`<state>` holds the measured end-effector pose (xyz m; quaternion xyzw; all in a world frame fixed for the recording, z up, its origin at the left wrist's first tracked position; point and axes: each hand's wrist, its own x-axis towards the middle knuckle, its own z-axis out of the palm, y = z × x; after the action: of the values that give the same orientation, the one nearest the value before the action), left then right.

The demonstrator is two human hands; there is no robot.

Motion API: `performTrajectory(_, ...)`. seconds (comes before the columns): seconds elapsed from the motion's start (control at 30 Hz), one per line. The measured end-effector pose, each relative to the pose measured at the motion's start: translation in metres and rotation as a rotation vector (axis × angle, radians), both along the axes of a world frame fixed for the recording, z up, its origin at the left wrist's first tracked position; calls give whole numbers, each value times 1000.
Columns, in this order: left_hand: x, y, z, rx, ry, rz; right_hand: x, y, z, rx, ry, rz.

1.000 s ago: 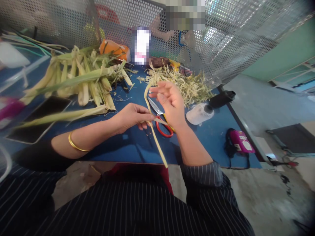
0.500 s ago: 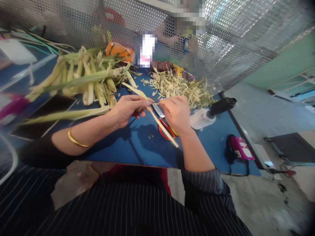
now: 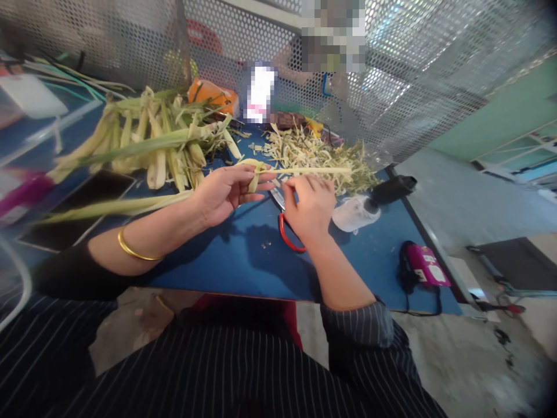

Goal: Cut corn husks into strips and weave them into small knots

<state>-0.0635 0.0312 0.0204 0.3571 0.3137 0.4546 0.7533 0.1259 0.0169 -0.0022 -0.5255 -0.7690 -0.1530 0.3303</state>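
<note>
My left hand point(image 3: 230, 194) pinches a pale yellow husk strip point(image 3: 319, 170) between thumb and forefinger, its other fingers stretched out. Around those fingers the strip is folded into a loop; its straight tail points right, above my right hand. My right hand point(image 3: 311, 212) has its fingers bent and thumb tip close to the forefinger, just below the tail. Whatever sits between its fingertips is hidden. Red-handled scissors point(image 3: 288, 235) lie on the blue table point(image 3: 243, 261), partly covered by my right hand.
At the left, long leafy husk stalks point(image 3: 150, 139) lie in a heap beside a dark flat panel point(image 3: 104, 186). Behind my right hand are a pile of shredded strips point(image 3: 313, 148), a white-wrapped bottle point(image 3: 357, 212) and a purple box point(image 3: 426, 265). A perforated metal screen point(image 3: 270, 35) borders the back.
The strip's long tail has swung from slanting down right, over the scissors, to pointing right. A loop shows at my left fingers, which have spread. My right hand has shifted slightly down.
</note>
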Motion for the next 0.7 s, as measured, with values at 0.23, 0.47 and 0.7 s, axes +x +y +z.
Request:
performTrajectory(0.23,10,-2,-18,67,10,9,-30,-10,-11,-509,529,275)
performTrajectory(0.47,11,-4,-19,77,65,38,-30,-9,-13,-532,456,319)
performTrajectory(0.7,13,-3,-20,8,56,68,-24,-14,3,-553,185,271)
